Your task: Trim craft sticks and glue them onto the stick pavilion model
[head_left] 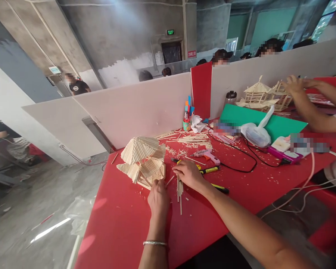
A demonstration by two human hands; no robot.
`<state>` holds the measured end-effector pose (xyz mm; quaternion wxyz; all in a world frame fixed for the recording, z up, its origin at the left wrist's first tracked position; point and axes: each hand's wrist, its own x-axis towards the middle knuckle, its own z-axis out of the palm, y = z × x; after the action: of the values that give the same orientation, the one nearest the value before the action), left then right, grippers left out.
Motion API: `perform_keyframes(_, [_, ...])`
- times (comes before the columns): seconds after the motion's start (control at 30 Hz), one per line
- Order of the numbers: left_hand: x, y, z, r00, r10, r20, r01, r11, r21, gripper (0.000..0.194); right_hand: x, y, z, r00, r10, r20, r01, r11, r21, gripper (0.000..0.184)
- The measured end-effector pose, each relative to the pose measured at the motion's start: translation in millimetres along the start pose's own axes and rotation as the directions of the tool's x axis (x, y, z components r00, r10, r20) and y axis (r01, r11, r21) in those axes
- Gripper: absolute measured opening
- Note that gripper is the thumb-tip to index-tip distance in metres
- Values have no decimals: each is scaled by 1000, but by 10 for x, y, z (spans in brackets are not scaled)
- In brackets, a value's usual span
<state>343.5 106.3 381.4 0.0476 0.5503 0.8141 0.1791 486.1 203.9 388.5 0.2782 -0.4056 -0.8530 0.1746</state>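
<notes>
A model pavilion [141,158] of pale wooden sticks, with a pointed roof and slatted eaves, stands on the red table [123,220]. My left hand [158,198] is closed at the front edge of its base, fingertips largely hidden. To the right, my right hand [189,175] hovers over a small bundle of loose sticks [180,190], its thumb and fingers pinched together. One short stick [170,181] slants between the hands, close beneath the right fingertips; whether they hold it cannot be made out. Yellow-and-black cutting tools [210,170] lie partly behind the right hand.
A pink glue gun [207,155] with a black cord lies beyond my right hand. Scattered sticks [190,138], a pen cup [186,123], a green board [257,119] and a plastic bag [256,134] are farther back. A co-worker's hands [295,85] touch another stick model [259,93]. White partitions [134,108] border the table.
</notes>
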Motion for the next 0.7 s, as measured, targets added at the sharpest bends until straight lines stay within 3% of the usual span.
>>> perform_keyframes(0.1, [14, -57, -19, 996, -61, -70, 42, 970, -240, 19, -3, 77, -32, 994, 73, -85, -65, 993, 97, 25])
perform_keyframes(0.23, [45, -75, -5, 990, -142, -1, 120, 845, -521, 13, 7, 106, -64, 993, 96, -74, -73, 959, 272, 27])
perform_keyframes(0.33, [41, -51, -25, 986, -159, 40, 153, 800, -580, 16, -2, 71, -57, 998, 63, 3, -58, 903, 425, 32])
perform_keyframes(0.47, [16, -4, -133, 993, -92, 70, 115, 753, -648, 17, -17, 16, -40, 996, 10, 93, -68, 755, 652, 34])
perform_keyframes(0.6, [12, 36, -243, 989, -117, 89, 145, 701, -698, 21, -14, 36, -38, 995, 40, 88, -90, 711, 698, 36])
perform_keyframes(0.7, [-26, 9, -308, 990, -120, 75, 140, 738, -661, 25, -7, 79, -34, 995, 81, 62, -101, 685, 721, 37])
